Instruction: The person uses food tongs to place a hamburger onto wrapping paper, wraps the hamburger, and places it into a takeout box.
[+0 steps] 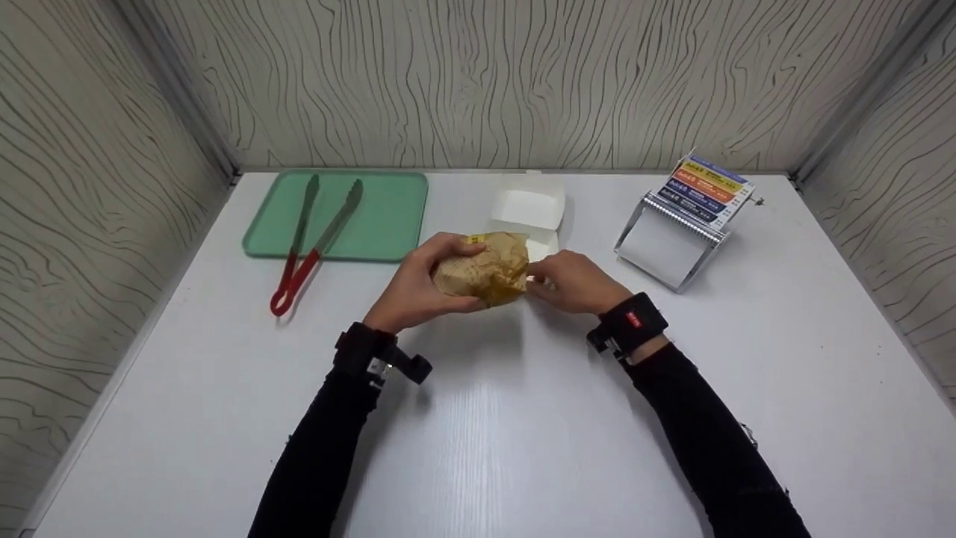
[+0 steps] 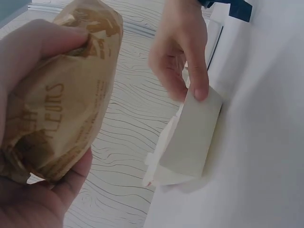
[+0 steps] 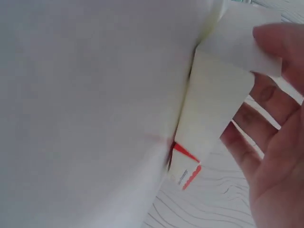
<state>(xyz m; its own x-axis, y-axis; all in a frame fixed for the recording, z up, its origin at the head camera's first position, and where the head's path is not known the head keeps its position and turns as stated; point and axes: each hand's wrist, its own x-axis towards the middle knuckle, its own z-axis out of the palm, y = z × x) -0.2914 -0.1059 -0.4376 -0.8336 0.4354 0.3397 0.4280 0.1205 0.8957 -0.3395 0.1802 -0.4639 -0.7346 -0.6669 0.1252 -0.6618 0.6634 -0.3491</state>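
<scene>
My left hand (image 1: 418, 288) grips a rounded bundle in crumpled brown printed paper (image 1: 485, 270), like a wrapped burger, held above the table. Brown lettering shows on the bundle (image 2: 71, 104) in the left wrist view; what is inside is hidden. A white paper food box (image 1: 530, 207) stands with its lid raised behind the bundle, which covers part of it in the head view. With the thumb outside and fingers behind the wall, my right hand (image 2: 183, 47) pinches the near corner of the box (image 2: 197, 133). In the right wrist view, red print marks one side of the box (image 3: 216, 95).
At the back left, tongs with red handles (image 1: 299, 273) lie across a green tray (image 1: 388, 217), handles past its front edge. A metal dispenser (image 1: 668, 243) holding striped, printed label rolls or boxes (image 1: 702, 190) stands back right. Patterned walls (image 1: 478, 82) border the white table (image 1: 478, 448).
</scene>
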